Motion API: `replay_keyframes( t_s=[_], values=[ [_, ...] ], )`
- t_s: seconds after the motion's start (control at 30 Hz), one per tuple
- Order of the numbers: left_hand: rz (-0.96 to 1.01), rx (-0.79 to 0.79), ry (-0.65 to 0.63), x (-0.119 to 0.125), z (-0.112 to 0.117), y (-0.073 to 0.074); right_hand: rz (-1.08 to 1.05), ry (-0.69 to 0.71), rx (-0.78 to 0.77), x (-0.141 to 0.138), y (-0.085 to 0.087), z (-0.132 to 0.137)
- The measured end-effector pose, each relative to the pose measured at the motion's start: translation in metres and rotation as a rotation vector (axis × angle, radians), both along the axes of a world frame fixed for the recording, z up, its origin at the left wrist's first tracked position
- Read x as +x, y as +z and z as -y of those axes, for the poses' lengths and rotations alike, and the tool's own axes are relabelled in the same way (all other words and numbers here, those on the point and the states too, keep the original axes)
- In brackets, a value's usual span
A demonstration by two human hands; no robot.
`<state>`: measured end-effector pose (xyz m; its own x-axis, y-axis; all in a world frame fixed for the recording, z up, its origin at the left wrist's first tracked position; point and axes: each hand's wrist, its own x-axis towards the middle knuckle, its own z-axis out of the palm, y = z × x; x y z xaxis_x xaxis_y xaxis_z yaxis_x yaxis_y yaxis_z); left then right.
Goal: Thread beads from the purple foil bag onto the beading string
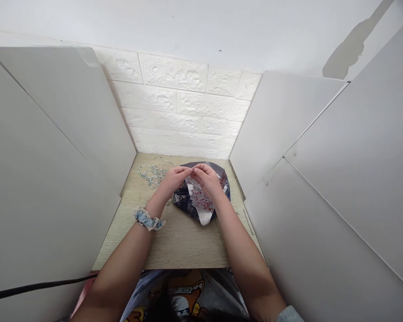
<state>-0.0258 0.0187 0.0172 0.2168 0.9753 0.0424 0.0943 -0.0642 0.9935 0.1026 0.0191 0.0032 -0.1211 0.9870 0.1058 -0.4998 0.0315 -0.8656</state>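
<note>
My left hand [175, 178] and my right hand [204, 176] meet with their fingertips pinched together. Whatever lies between the fingers is too small to make out. Just below them, a clear plastic bag of small pink and red beads [201, 199] rests on a dark blue patterned pouch [184, 203]. Left of my left hand, strands of pale green and white beads [151, 173] lie loosely coiled on the wooden tabletop [184, 250]. Around my left wrist sits a light blue scrunchie [148, 219] with lacy edges.
White panels [70, 112] [322, 188] stand close on both sides. A white brick-patterned wall [188, 107] closes off the back. A thin stick-like piece [248, 219] lies by the tabletop's right edge, and a black cable [40, 286] crosses at lower left.
</note>
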Motion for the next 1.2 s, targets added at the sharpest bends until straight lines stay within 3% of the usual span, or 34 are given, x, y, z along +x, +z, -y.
replay_keyframes(
  t_s=[0.33, 0.67, 0.93, 1.2],
  values=[
    [0.002, -0.002, -0.003, 0.000, 0.001, 0.004, 0.034, 0.037, 0.036, 0.001, -0.005, -0.003],
    [0.028, -0.022, -0.016, -0.002, -0.001, 0.000, 0.231, -0.011, 0.132, 0.004, -0.015, -0.009],
    [0.129, -0.147, -0.053, -0.002, -0.002, -0.003, 0.454, -0.051, 0.168, 0.005, -0.003, 0.000],
    [0.051, -0.142, -0.053, -0.002, -0.003, -0.005, 0.692, -0.150, 0.220, 0.011, 0.001, 0.002]
  ],
)
